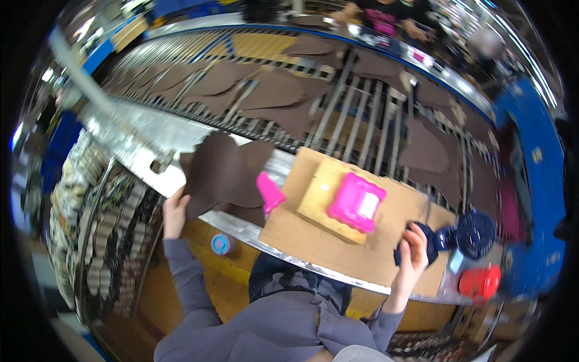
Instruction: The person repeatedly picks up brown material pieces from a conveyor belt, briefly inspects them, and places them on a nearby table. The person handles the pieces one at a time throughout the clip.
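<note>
our left hand [175, 212] pinches a brown leather piece [220, 172] at the bench edge, lifted off the conveyor [338, 114]. our right hand [415, 248] is closed on a dark cloth [422, 232] over the cardboard [301, 226]. many pieces seem left on the rollers.

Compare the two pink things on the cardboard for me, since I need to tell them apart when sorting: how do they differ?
The pink square container is wide, boxy and flat, with a pale panel on top; the pink scoop-like piece is narrower and tapered, all one colour. The container sits on the raised cardboard slab; the scoop-like piece stands at the cardboard's left edge, beside the brown cut sheets that the left hand holds. Both are bright pink and touched by neither hand.
</note>
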`<act>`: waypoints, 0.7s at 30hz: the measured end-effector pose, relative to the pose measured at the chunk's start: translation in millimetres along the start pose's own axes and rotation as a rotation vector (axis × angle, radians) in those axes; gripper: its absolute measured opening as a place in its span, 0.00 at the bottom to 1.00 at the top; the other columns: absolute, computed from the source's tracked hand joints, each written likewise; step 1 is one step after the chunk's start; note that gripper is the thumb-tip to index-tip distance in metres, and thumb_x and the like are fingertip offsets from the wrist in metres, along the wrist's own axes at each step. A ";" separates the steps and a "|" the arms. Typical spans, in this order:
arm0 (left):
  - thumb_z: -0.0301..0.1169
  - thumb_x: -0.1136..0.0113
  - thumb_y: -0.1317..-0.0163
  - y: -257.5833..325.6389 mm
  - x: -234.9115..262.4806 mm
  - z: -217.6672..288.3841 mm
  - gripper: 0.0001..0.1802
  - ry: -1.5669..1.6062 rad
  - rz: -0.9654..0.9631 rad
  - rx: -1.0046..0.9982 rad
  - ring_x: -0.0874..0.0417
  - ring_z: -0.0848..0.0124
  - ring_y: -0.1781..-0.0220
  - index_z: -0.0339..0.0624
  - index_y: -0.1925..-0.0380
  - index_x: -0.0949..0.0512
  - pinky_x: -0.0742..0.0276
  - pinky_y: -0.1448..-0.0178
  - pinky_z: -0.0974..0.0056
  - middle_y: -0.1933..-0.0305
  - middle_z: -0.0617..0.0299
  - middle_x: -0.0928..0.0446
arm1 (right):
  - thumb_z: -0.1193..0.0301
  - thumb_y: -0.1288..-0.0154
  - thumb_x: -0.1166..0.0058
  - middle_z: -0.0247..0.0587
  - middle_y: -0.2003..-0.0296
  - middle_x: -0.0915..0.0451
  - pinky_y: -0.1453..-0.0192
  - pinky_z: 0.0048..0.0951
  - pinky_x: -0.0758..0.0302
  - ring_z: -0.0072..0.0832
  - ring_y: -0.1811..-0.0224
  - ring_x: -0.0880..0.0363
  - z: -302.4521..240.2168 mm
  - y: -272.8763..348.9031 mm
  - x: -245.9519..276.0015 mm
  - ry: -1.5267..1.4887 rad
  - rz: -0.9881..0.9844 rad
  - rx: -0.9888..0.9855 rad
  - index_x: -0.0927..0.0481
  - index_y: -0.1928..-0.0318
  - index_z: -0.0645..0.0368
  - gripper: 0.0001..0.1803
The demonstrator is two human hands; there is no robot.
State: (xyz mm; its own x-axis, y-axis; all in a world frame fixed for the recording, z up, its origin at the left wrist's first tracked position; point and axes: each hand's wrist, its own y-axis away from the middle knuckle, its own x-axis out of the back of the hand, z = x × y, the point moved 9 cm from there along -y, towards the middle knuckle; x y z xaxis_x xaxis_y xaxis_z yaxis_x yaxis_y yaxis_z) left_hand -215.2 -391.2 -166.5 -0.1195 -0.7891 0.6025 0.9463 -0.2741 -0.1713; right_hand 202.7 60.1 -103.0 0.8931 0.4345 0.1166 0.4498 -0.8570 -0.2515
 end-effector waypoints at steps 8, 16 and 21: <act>0.24 0.43 0.34 -15.0 19.1 194.7 0.17 0.680 0.014 -0.316 0.21 0.74 0.53 0.29 0.47 0.25 0.29 0.44 0.69 0.52 0.56 0.20 | 0.76 0.43 0.42 0.51 0.32 0.42 0.31 0.45 0.41 0.48 0.30 0.43 -142.8 -44.2 -98.2 0.323 -0.525 0.582 0.18 0.52 0.53 0.16; 0.24 0.40 0.36 -22.2 -79.8 273.0 0.16 0.830 -0.329 -0.506 0.22 0.76 0.54 0.28 0.50 0.23 0.28 0.47 0.71 0.55 0.59 0.19 | 0.82 0.42 0.46 0.41 0.69 0.22 0.65 0.29 0.28 0.32 0.67 0.22 -119.8 -81.7 -107.4 0.398 -0.707 0.561 0.17 0.53 0.55 0.17; 0.23 0.41 0.36 -37.3 -103.6 268.8 0.15 0.676 -0.385 -0.512 0.22 0.78 0.56 0.28 0.50 0.23 0.27 0.49 0.72 0.57 0.61 0.19 | 0.83 0.42 0.44 0.43 0.65 0.17 0.60 0.27 0.24 0.32 0.64 0.19 -83.2 -80.1 -114.6 0.335 -0.662 0.522 0.16 0.55 0.58 0.15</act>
State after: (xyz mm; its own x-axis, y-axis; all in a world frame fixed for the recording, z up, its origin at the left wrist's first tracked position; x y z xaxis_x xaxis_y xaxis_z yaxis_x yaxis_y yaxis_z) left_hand -157.5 -151.4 -13.1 -0.6996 -0.7018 0.1343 0.5767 -0.6655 -0.4738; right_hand 65.1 55.9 -16.3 0.4458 0.6201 0.6456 0.8837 -0.1903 -0.4276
